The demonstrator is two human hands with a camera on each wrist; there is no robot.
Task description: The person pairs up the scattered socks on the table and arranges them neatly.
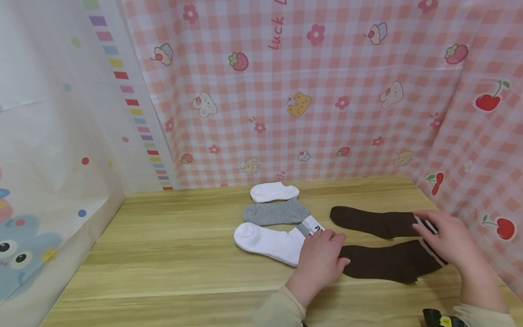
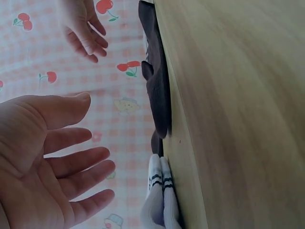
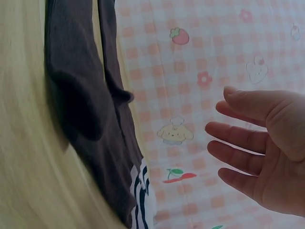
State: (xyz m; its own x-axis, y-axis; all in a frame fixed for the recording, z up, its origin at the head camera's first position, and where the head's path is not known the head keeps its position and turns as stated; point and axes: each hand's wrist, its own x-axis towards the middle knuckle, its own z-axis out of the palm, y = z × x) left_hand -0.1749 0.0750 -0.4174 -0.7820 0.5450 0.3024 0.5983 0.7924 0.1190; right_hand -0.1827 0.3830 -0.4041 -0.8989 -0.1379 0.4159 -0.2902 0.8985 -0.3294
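Observation:
My left hand [image 1: 320, 256] is over the cuff end of a white sock [image 1: 267, 240], between it and a dark brown sock [image 1: 380, 261]. In the left wrist view its fingers are spread loosely and hold nothing. At the right, my right hand [image 1: 449, 236] is above the striped cuffs of the brown sock and a second brown sock [image 1: 367, 221]. The right wrist view shows this hand [image 3: 267, 148] raised off the socks, its fingers relaxed and apart. Both brown socks lie flat, toes to the left. The left hand hides part of the white cuff.
Behind the white sock lie a grey sock [image 1: 275, 212] and a short white sock [image 1: 271, 192], one behind the other. Everything lies on a wood-grain table [image 1: 163, 254]. A pink checked cloth [image 1: 265, 81] hangs along the back and right edges.

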